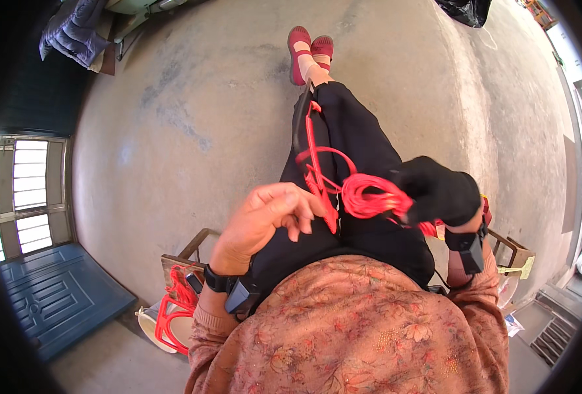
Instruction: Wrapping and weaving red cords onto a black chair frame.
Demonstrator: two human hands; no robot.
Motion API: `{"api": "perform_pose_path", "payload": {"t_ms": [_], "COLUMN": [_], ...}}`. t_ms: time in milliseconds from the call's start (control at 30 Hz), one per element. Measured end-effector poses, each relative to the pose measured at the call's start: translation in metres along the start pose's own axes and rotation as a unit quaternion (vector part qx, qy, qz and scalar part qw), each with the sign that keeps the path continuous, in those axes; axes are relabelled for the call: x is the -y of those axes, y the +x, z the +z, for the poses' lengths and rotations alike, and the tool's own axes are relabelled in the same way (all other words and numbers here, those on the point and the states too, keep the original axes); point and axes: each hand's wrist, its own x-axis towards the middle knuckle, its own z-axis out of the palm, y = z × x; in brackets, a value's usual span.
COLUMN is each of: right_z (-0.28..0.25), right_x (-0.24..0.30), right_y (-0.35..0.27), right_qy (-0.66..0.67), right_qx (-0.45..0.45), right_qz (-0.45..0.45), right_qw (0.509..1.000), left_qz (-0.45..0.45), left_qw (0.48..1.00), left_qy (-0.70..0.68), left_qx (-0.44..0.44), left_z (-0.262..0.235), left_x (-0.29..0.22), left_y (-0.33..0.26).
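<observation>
My bare left hand (274, 213) is loosely curled with the fingers apart over my left thigh, its index fingertip beside the lower end of a red twisted piece of cord (318, 187). My right hand (435, 194), in a black glove, is closed on a coiled bundle of red cord (373, 197) above my right thigh. From the bundle a loose red loop (334, 152) runs to the cord along my left leg. That cord reaches up to a dark, narrow, curved piece (299, 128) lying along the leg. The gloved fingertips are partly hidden.
Low at my left, a white container (148, 323) stands by a red frame-like handle (166, 325) and red strands (182, 289). Wooden seat edges (196, 244) show beside me. A blue door (61, 295) is at left, a black bag (465, 10) at far right.
</observation>
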Motion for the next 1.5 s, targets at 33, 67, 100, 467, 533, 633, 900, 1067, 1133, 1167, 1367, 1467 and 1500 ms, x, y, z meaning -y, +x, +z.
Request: {"api": "perform_pose_path", "payload": {"t_ms": [33, 67, 100, 467, 533, 633, 900, 1067, 1133, 1167, 1367, 1467, 1500], "right_z": [0.011, 0.021, 0.021, 0.040, 0.048, 0.057, 0.077, 0.066, 0.059, 0.052, 0.030, 0.042, 0.042], "right_x": [0.007, 0.007, -0.016, -0.035, -0.022, -0.044, -0.047, -0.038, -0.026, -0.024, -0.034, -0.025, -0.021], "right_y": [-0.012, -0.024, -0.028, -0.032, 0.016, 0.063, 0.100, 0.082, 0.073, 0.070, 0.096, 0.105, 0.105], "right_qy": [0.045, 0.088, 0.118, 0.329, 0.164, -0.074, -0.283, -0.253, -0.237, -0.187, -0.046, -0.075, -0.073], "right_qx": [-0.084, -0.167, -0.233, -0.338, -0.342, -0.326, -0.326, -0.335, -0.352, -0.401, -0.337, -0.291, -0.290], "right_qz": [-0.079, -0.158, -0.268, -0.168, -0.053, -0.076, -0.103, -0.114, -0.087, -0.086, -0.139, -0.122, -0.121], "right_qw": [0.992, 0.969, 0.927, 0.866, 0.924, 0.940, 0.896, 0.900, 0.901, 0.893, 0.930, 0.946, 0.947], "left_qz": [0.001, -0.016, -0.032, 0.058, 0.024, -0.023, -0.066, -0.002, 0.118, 0.176, 0.143, 0.063, 0.069], "left_qw": [1.000, 0.996, 0.986, 0.910, 0.922, 0.932, 0.971, 0.983, 0.980, 0.975, 0.972, 0.979, 0.972], "left_qy": [-0.002, -0.031, -0.059, -0.410, -0.379, -0.324, -0.152, -0.182, -0.158, -0.138, -0.028, 0.031, 0.085], "left_qx": [-0.001, 0.076, 0.155, -0.014, -0.077, -0.159, -0.174, -0.040, 0.015, 0.008, -0.183, -0.192, -0.206], "left_z": [0.003, 0.009, 0.016, 0.012, 0.009, 0.012, 0.000, 0.000, 0.008, 0.014, -0.002, -0.005, -0.005], "left_x": [0.001, 0.001, 0.000, 0.005, 0.023, 0.043, 0.049, 0.029, 0.006, -0.005, 0.004, 0.018, 0.019], "left_y": [0.001, 0.003, 0.006, -0.017, -0.043, -0.063, -0.107, -0.093, -0.069, -0.053, 0.028, 0.043, 0.044]}}
